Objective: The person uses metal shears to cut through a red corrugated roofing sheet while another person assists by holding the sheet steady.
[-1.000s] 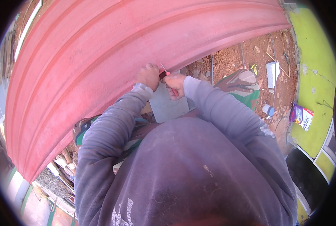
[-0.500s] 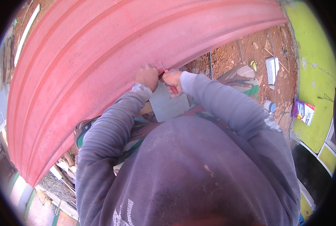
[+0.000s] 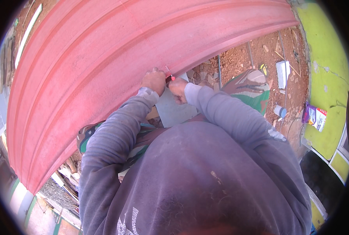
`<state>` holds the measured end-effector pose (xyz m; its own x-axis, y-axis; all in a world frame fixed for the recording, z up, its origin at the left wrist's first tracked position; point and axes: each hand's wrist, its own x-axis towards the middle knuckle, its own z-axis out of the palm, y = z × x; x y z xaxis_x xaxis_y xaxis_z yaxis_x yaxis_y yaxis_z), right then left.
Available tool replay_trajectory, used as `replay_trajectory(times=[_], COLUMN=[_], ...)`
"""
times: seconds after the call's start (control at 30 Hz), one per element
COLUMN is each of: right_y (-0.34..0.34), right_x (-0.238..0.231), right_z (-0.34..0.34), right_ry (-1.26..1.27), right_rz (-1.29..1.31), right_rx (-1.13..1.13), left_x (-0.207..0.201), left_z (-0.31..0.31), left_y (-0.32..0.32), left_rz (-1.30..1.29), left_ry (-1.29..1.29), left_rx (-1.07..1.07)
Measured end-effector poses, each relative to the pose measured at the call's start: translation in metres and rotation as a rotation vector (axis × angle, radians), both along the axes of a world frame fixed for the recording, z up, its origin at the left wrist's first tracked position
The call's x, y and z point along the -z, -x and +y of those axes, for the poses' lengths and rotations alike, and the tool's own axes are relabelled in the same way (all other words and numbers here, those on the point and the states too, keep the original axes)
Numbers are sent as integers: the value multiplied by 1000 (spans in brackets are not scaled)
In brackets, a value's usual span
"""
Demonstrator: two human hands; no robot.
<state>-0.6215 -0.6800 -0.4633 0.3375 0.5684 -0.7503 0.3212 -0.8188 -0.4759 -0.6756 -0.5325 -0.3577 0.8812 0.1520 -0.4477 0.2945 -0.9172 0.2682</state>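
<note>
A large red ribbed sheet (image 3: 104, 51), curved in this view, spreads in front of me. My left hand (image 3: 154, 81) is closed over its near edge, knuckles up; the fingertips are hidden. Close to its right, my right hand (image 3: 178, 90) is closed around a red-handled tool (image 3: 173, 78) with a thin shaft, which looks like a screwdriver. Most of its handle is inside the fist. Between the hands a small dark gap shows at the sheet's edge. Beneath my hands lies a pale grey flat piece (image 3: 174, 111), partly covered by the right hand.
My knee in camouflage cloth (image 3: 249, 86) juts out at the right. Beyond it are reddish soil with rubble (image 3: 237, 58), a white block (image 3: 283, 73) and a blue-and-white cup-like container (image 3: 279, 111). A purple-and-white packet (image 3: 315, 116) lies by the yellow-green wall (image 3: 327, 74).
My right hand has turned and shifted slightly down and left, hiding the handle end that showed before. More of the pale piece shows above it. The left hand has stayed nearly still.
</note>
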Motion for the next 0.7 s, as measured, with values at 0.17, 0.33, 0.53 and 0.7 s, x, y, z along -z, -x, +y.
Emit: replay_trajectory(times=[0.17, 0.33, 0.53, 0.7], right_y=[-2, -3, -5, -5], right_x=[-59, -49, -80, -59], right_z=[29, 27, 26, 24], right_ry=[259, 42, 218, 178], right_rz=[391, -228, 207, 232], right_rx=[769, -680, 540, 638], left_x=[-8, -4, -16, -24], left_z=[5, 10, 1, 1], left_y=[4, 8, 0, -2], left_rz=[-7, 14, -17, -35], left_ry=[5, -4, -36, -34], left_rx=[-3, -35, -31, -18])
